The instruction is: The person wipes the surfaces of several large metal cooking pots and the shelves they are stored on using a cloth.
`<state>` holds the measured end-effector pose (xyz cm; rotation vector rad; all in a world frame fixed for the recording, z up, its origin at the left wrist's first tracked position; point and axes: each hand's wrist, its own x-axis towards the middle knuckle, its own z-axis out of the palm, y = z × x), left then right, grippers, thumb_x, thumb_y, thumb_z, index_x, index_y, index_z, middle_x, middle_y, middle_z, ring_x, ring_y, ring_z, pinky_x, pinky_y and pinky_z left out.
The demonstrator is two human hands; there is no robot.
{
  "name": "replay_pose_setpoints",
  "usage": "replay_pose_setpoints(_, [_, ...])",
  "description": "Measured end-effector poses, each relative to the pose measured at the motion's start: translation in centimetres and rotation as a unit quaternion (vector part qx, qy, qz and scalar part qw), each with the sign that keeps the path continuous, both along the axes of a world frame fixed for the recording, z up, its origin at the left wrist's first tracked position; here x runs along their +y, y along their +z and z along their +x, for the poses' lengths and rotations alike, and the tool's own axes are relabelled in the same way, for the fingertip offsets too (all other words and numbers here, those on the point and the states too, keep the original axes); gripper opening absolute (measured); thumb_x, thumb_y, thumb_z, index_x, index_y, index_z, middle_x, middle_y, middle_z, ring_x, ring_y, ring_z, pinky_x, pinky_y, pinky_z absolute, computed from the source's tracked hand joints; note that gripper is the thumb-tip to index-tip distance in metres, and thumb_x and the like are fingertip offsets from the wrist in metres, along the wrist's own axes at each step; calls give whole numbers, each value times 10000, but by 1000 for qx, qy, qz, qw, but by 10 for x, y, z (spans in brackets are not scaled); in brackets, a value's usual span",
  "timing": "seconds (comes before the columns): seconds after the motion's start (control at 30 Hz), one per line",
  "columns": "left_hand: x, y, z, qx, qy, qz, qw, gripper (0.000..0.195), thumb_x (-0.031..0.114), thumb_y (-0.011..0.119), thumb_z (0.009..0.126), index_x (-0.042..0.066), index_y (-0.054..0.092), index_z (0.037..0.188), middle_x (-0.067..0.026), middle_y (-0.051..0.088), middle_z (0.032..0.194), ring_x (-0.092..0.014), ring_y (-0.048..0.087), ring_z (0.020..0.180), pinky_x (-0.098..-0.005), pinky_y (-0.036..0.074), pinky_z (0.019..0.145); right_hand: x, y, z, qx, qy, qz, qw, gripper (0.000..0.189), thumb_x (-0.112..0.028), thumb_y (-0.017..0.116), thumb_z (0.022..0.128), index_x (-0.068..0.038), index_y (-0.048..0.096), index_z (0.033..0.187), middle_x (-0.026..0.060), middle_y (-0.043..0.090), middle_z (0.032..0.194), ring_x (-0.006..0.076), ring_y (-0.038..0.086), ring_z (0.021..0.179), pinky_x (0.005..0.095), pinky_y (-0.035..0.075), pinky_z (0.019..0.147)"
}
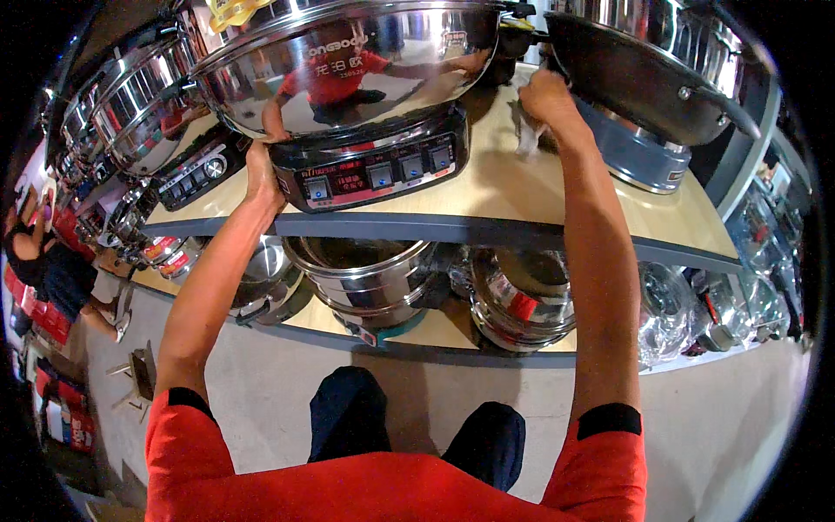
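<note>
A large polished steel electric pot (365, 72) rests on a black base with a control panel (378, 171), on the upper wooden shelf. At the left end of that base is my left hand (263, 175), its fingers partly hidden behind the base. My right hand (548, 98) is closed around a crumpled whitish cloth or tissue (527, 136), over the shelf surface (509, 189) between the pot and a dark wok-like pan (642, 78). That pan stands on a grey-blue base (646, 153).
More steel pots (140, 104) line the upper shelf at left. Steamer pots (372, 274) and lidded pots (522, 293) fill the lower shelf. Plastic-wrapped cookware (665, 313) lies at lower right. Another person (55, 267) is far left, near a small stool (140, 375).
</note>
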<state>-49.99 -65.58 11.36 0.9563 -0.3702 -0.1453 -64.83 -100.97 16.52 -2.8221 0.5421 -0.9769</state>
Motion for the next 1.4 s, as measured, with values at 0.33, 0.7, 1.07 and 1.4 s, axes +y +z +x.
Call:
replay_pose_setpoints(0.33, [15, -13, 24, 11, -80, 82, 993, 568, 227, 394, 732, -14, 372, 1247, -139, 462, 1174, -244, 474, 1090, -335, 367, 930, 22, -46, -26, 320, 365, 85, 870, 378, -162, 436, 867, -69, 465, 1232, 135, 568, 1083, 235, 515, 981, 369, 431, 789])
replay_pose_setpoints(0.7, [11, -5, -1, 67, -30, 57, 996, 268, 189, 437, 716, -4, 532, 876, -141, 562, 843, -266, 558, 801, -359, 447, 761, -54, -62, 82, 159, 24, -85, 983, 575, -429, 493, 835, -56, 432, 1269, 137, 400, 1339, 313, 318, 1267, 458, 284, 1024])
replay_pose_setpoints(1.07, [9, -7, 14, 34, -16, 74, 997, 248, 225, 454, 783, 12, 578, 810, -102, 581, 762, -215, 566, 715, -318, 445, 687, -68, -78, 111, 193, 21, -112, 975, 362, -263, 430, 890, -28, 537, 1143, 162, 459, 1278, 314, 419, 1188, 366, 350, 993])
replay_pose_setpoints(1.4, [4, -18, 35, -1, -28, 85, 996, 251, 229, 421, 848, 42, 550, 957, -76, 571, 848, -211, 556, 765, -336, 451, 717, 49, -70, -75, 200, 288, -16, 936, 330, -257, 363, 930, -84, 546, 1143, 148, 464, 1272, 286, 373, 1242, 420, 252, 1066])
